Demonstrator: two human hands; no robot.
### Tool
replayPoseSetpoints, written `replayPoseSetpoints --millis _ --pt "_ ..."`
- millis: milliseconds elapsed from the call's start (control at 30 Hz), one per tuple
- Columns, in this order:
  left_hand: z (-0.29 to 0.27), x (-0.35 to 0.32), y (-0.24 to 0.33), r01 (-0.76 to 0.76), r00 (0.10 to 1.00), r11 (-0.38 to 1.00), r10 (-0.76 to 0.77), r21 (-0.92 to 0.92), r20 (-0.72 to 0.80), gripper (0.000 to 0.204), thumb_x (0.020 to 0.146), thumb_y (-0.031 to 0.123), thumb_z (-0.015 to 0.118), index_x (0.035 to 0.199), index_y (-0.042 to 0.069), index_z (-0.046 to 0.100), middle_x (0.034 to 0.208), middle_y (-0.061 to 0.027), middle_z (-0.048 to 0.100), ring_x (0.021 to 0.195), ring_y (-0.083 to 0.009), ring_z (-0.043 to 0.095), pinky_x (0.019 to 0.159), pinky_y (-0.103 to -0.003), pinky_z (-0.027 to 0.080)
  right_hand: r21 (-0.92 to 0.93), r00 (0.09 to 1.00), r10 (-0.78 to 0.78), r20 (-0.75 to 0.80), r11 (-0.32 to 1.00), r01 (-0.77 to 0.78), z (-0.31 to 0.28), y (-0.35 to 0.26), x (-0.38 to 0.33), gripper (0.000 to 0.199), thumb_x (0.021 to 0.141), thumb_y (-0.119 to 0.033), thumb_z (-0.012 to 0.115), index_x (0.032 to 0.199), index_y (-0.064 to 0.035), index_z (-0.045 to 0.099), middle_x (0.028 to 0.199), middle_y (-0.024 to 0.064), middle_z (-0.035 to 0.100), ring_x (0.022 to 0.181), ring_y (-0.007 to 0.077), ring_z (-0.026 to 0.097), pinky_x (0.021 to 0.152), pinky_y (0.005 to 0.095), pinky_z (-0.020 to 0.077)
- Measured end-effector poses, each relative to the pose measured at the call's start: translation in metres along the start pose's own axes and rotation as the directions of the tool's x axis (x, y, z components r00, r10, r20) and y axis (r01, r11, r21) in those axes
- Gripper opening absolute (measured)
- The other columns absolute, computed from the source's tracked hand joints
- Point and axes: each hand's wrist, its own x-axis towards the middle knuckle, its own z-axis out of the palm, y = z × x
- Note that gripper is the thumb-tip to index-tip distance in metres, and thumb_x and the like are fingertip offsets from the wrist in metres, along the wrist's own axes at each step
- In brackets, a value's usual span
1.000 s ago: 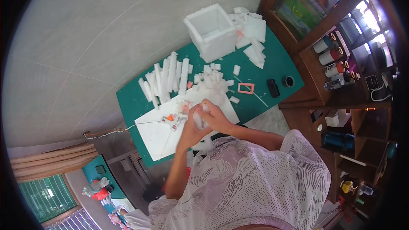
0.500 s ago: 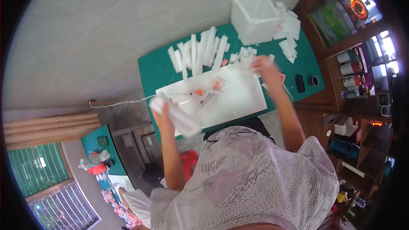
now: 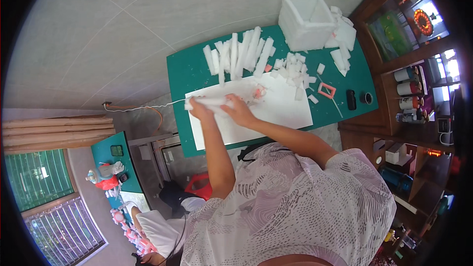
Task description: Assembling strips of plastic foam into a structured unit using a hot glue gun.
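Observation:
A pale white foam strip [image 3: 215,102] lies crosswise between my hands, low over the left part of a white board [image 3: 281,113]. My left hand [image 3: 201,110] grips its left end. At its right end, my right hand [image 3: 240,113] has its fingers curled onto the strip. Small pink and orange scraps [image 3: 259,91] are scattered on the board just beyond my right hand. Long white foam sticks [image 3: 241,55] are bunched behind the board. A heap of small foam chunks [image 3: 294,70] sits at its far right corner.
A white foam box [image 3: 305,25] stands at the back right of the green table [image 3: 180,76], beside broken foam slabs [image 3: 345,35]. Right of the board are a pink frame [image 3: 326,90], a black case [image 3: 351,99] and a dark round object [image 3: 366,98]. A white cable [image 3: 157,117] reaches the table's left edge.
My right hand has moved left from the foam chunks to the strip. The strip, held in my left hand, has swung from a slant to nearly level over the board.

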Motion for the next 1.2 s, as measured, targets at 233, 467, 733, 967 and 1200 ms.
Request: replayPoseSetpoints --millis 233,467,733,967,1200 --pt "-0.119 0.074 0.155 -0.450 0.862 0.889 0.458 0.089 -0.217 0.032 0.083 0.020 0.061 0.105 0.002 0.046 0.102 -0.0137 0.055 0.086 -0.0266 0.057 0.074 -0.038 0.053 0.252 0.933 0.306 -0.188 0.933 -0.255 -0.172 0.049 -0.004 0.026 0.086 -0.026 0.059 0.105 -0.0096 0.052 0.073 0.0051 0.058 0.057 0.0118 0.055 0.051 0.0264 0.0436" --pt "-0.065 -0.016 0.120 -0.472 0.870 0.608 0.440 0.638 0.224 0.064 0.075 0.014 0.069 0.128 0.004 0.033 0.119 -0.0144 0.046 0.104 -0.0259 0.050 0.088 -0.038 0.044 -0.173 0.928 0.230 -0.293 0.942 -0.288 -0.227 0.172 -0.004 0.043 0.073 -0.019 0.069 0.110 -0.0040 0.051 0.106 0.0175 0.050 0.102 0.0312 0.046 0.091 0.0370 0.0360" --pt "0.152 -0.072 -0.062 -0.788 0.571 0.303 0.033 0.536 0.821 0.075 0.072 0.016 0.070 0.135 0.005 0.030 0.127 -0.0218 0.041 0.119 -0.0339 0.040 0.099 -0.039 0.033 -0.298 0.978 0.153 -0.139 0.936 -0.189 -0.210 0.176 0.012 0.078 0.072 -0.026 0.069 0.136 -0.0039 0.029 0.122 0.0220 0.042 0.119 0.0371 0.037 0.099 0.0447 0.0289" --pt "0.256 -0.066 -0.132 -0.734 0.674 -0.122 -0.007 0.669 0.739 0.091 0.063 0.024 0.071 0.141 0.025 0.023 0.138 -0.0220 0.028 0.125 -0.0447 0.029 0.097 -0.051 0.033 -0.091 0.980 0.114 -0.165 0.987 -0.130 -0.287 0.183 0.022 0.063 0.072 -0.019 0.066 0.128 -0.0100 0.039 0.116 0.0177 0.045 0.105 0.0334 0.046 0.087 0.0416 0.0392" --pt "0.181 -0.146 -0.135 -0.886 0.463 0.139 0.226 0.441 0.857 0.026 0.073 0.002 0.058 0.099 0.001 0.057 0.086 -0.0124 0.054 0.078 -0.0267 0.053 0.069 -0.037 0.046 -0.282 0.780 0.061 -0.622 0.913 -0.296 -0.402 0.299 0.133 0.031 0.070 0.002 0.052 0.099 -0.0039 0.060 0.093 0.0169 0.060 0.088 0.0350 0.056 0.077 0.0444 0.0431"
